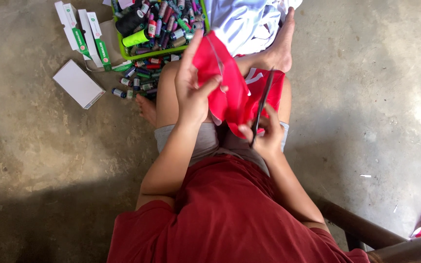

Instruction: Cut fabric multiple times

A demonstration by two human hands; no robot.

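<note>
Person seated, looking down at own lap. Left hand [191,92] holds up a piece of red fabric [225,92], thumb and fingers [192,48] pinching its upper left edge, index stretched up along the cloth. Right hand [266,136] grips dark scissors [261,107], fingers closed around the handles, blades pointing up and away against the fabric's right side; cannot tell if the blades are parted.

Fabric sits over the lap, between the two hands, above the knees, clear of the floor. It looks thin, light and limp: it folds and drapes where not held, so it probably needs tension from a pinch near the cut line to stay flat. Not slippery-looking, not fragile, but it will likely bunch if gripped far from the blades. Best hold is probably the edge close to the scissors. Colour bright red, a bit of white print or lining showing at the lower fold and near the right edge.

Concrete floor [35,146] around. Green tray [164,50] of thread spools toward the top edge of view, loose spools [137,80] spilled beside it, white and green cartons [86,36] and a flat white box [78,84] to its left. White cloth [244,19] by the foot.
</note>
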